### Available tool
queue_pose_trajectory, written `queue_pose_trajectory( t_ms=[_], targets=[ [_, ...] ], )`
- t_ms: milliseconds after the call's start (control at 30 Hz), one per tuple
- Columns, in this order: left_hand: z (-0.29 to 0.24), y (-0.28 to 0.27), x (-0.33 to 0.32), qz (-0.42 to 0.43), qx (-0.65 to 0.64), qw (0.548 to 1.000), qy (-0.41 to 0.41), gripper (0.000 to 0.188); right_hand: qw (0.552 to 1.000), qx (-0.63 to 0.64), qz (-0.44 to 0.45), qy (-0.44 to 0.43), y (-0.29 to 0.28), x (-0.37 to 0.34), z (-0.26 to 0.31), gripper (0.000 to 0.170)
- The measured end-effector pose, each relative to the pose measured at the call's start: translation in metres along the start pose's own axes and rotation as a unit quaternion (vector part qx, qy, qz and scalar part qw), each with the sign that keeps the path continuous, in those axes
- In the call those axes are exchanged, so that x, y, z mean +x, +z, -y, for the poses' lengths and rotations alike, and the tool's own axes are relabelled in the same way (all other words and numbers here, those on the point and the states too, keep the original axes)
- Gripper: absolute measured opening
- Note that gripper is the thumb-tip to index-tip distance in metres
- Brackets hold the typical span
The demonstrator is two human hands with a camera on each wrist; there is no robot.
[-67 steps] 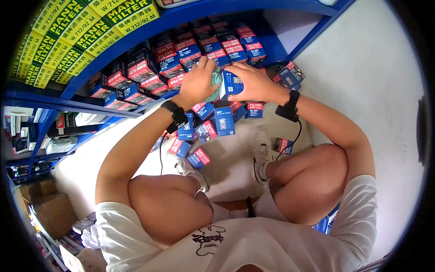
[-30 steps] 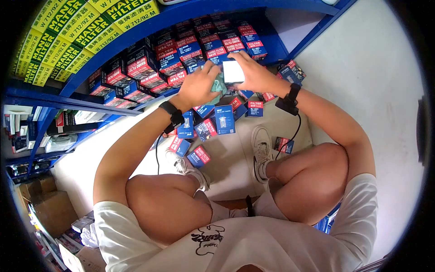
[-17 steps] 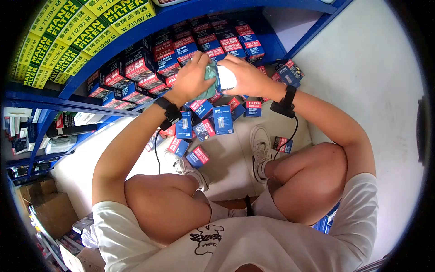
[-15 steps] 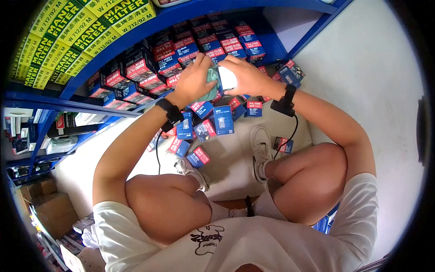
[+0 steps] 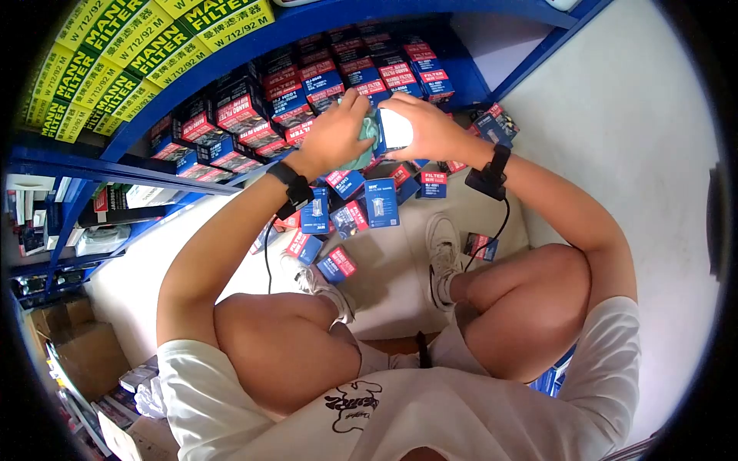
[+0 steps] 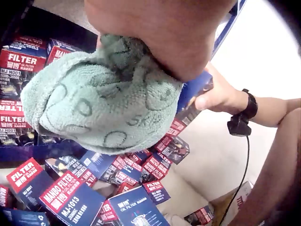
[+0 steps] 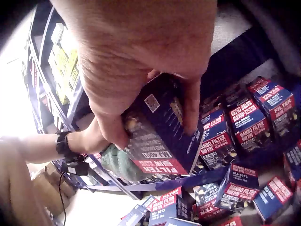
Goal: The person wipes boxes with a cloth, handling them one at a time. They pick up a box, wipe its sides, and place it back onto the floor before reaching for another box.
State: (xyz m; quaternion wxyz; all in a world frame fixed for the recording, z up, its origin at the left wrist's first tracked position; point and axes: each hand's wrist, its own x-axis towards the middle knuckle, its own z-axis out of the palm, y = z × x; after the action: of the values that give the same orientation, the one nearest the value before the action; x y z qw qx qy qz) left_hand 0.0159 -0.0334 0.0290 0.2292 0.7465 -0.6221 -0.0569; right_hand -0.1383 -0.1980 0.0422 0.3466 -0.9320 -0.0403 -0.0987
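My right hand (image 5: 430, 134) grips a blue and red oil filter box (image 7: 162, 125) marked MJ 4001, thumb on one side and fingers on the other. In the head view, glare whitens the face of the box turned up. A green patterned cloth (image 6: 103, 99) hangs bunched in my left hand (image 5: 334, 138), which holds it against the left side of the box. The left fingertips are hidden behind the cloth in the left wrist view. Both hands are in front of the lower shelf, above a heap of similar boxes (image 5: 380, 201).
Rows of filter boxes (image 5: 238, 114) fill the blue shelf (image 5: 469, 69). Yellow-green filter boxes (image 5: 115, 61) stand on the level above. Fallen boxes lie on the pale floor (image 5: 384, 300) between the shelf and the shoes (image 5: 442, 257). A white wall (image 5: 630, 154) rises at the right.
The right hand has turned the box, so its printed blue face gives way to a glaring white one. The cloth stays at its left side while both hands shift slightly.
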Motion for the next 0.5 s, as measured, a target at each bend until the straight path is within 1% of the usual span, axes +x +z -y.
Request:
queue_pose_trajectory(
  t_ms=[67, 133, 233, 300, 400, 467, 500],
  targets=[
    [-0.008, -0.004, -0.004, 0.008, 0.0, 1.0, 0.004, 0.051, 1.0, -0.008, -0.012, -0.005, 0.002, 0.002, -0.009, 0.077],
    [-0.017, -0.006, -0.006, 0.02, -0.015, 0.999, 0.029, 0.053, 1.0, -0.017, -0.025, -0.009, 0.002, 0.003, -0.016, 0.077],
    [-0.016, -0.004, -0.003, 0.018, -0.002, 1.0, 0.013, 0.053, 1.0, -0.024, -0.012, -0.004, 0.0, 0.004, -0.017, 0.076],
    [-0.009, 0.001, -0.002, 0.013, -0.001, 1.0, 0.001, 0.053, 0.999, -0.007, -0.029, -0.018, -0.001, 0.002, -0.013, 0.075],
    [0.001, 0.009, -0.003, -0.004, 0.013, 1.0, -0.027, 0.054, 0.999, -0.019, -0.031, -0.024, -0.002, 0.002, -0.007, 0.076],
    [0.002, 0.007, -0.004, 0.037, 0.012, 0.999, -0.019, 0.055, 0.999, -0.012, -0.031, -0.02, -0.003, 0.002, -0.006, 0.076],
    [-0.002, 0.006, -0.004, 0.034, 0.017, 0.999, -0.008, 0.054, 0.999, -0.007, -0.033, -0.016, -0.003, 0.002, -0.007, 0.076]
  ],
)
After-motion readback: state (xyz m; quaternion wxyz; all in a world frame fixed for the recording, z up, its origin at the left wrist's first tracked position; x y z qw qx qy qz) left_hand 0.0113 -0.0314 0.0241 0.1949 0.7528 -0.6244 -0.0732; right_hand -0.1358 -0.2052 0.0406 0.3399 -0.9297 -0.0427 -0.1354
